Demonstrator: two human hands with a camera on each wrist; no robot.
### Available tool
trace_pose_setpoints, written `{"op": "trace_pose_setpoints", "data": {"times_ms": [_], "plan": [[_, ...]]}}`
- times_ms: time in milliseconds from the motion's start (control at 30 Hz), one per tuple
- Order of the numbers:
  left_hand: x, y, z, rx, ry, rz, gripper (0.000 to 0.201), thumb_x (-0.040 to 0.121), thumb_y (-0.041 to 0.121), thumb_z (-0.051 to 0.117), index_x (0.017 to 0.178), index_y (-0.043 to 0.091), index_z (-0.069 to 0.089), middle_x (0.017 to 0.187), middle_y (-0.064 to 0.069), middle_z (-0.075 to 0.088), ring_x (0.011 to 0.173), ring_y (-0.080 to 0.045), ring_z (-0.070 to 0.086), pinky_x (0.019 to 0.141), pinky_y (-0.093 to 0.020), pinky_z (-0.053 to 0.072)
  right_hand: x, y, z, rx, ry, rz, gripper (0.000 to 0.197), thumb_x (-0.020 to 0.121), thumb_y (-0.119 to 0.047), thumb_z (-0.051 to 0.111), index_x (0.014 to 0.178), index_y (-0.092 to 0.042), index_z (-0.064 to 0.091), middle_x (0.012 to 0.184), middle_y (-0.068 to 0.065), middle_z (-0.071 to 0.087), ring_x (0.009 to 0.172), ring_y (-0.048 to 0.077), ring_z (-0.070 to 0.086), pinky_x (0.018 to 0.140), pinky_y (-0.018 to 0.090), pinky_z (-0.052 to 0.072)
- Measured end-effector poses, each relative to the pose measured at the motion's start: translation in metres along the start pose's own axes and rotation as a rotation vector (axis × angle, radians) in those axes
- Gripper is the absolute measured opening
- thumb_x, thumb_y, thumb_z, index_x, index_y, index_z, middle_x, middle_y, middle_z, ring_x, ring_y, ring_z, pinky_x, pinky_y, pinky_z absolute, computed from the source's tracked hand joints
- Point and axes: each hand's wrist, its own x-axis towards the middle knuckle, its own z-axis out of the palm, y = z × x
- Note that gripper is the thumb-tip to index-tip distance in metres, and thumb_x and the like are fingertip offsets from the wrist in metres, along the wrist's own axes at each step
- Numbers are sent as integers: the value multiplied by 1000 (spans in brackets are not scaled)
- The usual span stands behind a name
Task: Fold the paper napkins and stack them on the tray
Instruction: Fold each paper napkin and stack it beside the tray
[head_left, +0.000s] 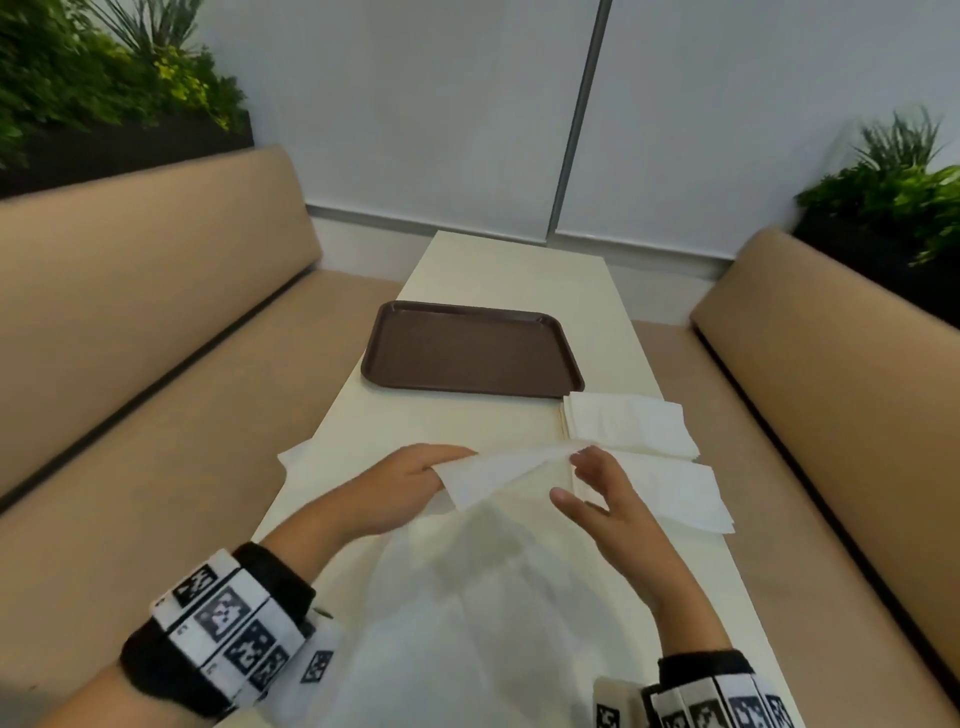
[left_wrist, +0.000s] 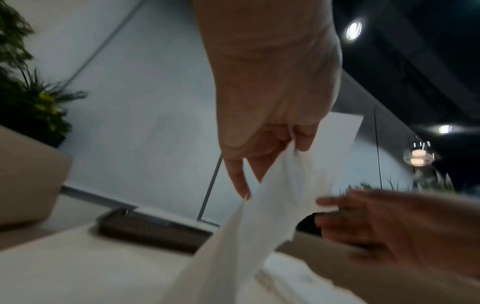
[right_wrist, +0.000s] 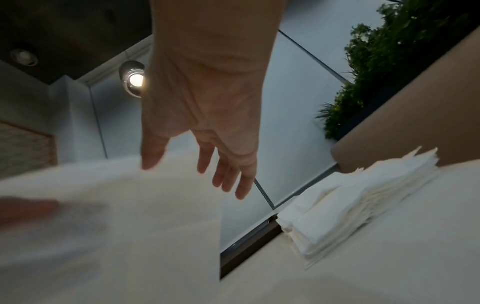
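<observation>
Fingers of the left hand are pinching a raised white napkin. Just right, the right hand is hovering with fingers spread, holding nothing. Beyond its fingertips, a napkin stack is lying; the brown tray is sitting farther off.

The napkin I lift hides my left fingertips in the head view and smears into blur at the lower left of the right wrist view. Both my wristbands run off the bottom edge.
</observation>
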Motion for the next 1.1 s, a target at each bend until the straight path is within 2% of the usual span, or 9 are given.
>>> {"op": "trace_pose_setpoints", "data": {"times_ms": [133, 267, 333, 400, 567, 633, 733, 833, 1100], "plan": [[-7, 40, -28, -355, 104, -106, 12, 76, 26, 66, 84, 26, 75, 97, 9, 73, 81, 1, 68, 77, -18, 50, 0, -6, 12, 291, -87, -86, 110, 55, -55, 81, 144, -45, 16, 146, -19, 37, 135, 0, 35, 112, 38, 30], [-15, 46, -37, -482, 106, -141, 14, 90, 14, 54, 90, 16, 68, 86, 1, 76, 71, -10, 71, 68, -25, 55, 0, -19, 19, 520, -8, -150, 86, 66, -50, 80, 139, -34, 38, 134, -9, 56, 123, 13, 55, 103, 43, 45], [-18, 43, -36, -539, 119, -141, 18, 85, 29, 60, 95, 17, 69, 98, -4, 75, 76, -11, 72, 66, -24, 57, 0, -26, 18, 547, 90, -154, 67, 74, -39, 78, 132, -31, 45, 125, -6, 63, 114, 15, 62, 99, 44, 49], [-22, 34, -35, -544, 89, -114, 51, 65, 50, 78, 107, 23, 68, 109, -1, 72, 89, -13, 71, 69, -26, 59, -1, -32, 14, 519, 194, -160, 59, 78, -27, 75, 128, -34, 45, 117, -6, 66, 104, 12, 66, 90, 36, 55], [-28, 27, -19, -467, 297, 43, 84, 76, 0, 71, 136, 41, 31, 113, 10, 70, 100, -13, 69, 70, -22, 57, -6, -37, 7, 419, 260, -195, 74, 75, -24, 76, 130, -48, 33, 95, 2, 74, 87, 17, 70, 79, 32, 56], [-27, 23, -18, -441, 363, 99, 90, 76, -1, 70, 134, 53, 28, 117, 2, 68, 99, -16, 69, 75, -28, 58, -9, -40, 2, 395, 229, -212, 75, 75, -19, 76, 130, -46, 34, 89, 8, 74, 82, 24, 70, 77, 35, 57], [-28, 19, -20, -361, 380, 167, 67, 74, 12, 77, 123, 46, 46, 116, -4, 66, 91, -19, 69, 78, -33, 58, -12, -40, -7, 411, 160, -243, 53, 75, -11, 76, 119, -34, 56, 79, 11, 71, 76, 23, 67, 73, 29, 57], [-30, 18, -23, -347, 339, 153, 40, 61, 35, 84, 95, 29, 64, 84, -3, 68, 71, -14, 64, 60, -22, 53, -12, -36, -12, 353, 129, -248, 31, 76, -4, 74, 103, -20, 70, 72, -5, 67, 71, 9, 62, 68, 15, 49], [-25, 4, -24, -238, 385, 97, 15, 66, 15, 81, 77, 23, 77, 82, -1, 75, 71, -12, 69, 60, -14, 52, -9, -26, -17, 220, 187, -205, 17, 76, -7, 76, 83, -23, 75, 89, -8, 73, 83, 9, 65, 69, 14, 50]]}}
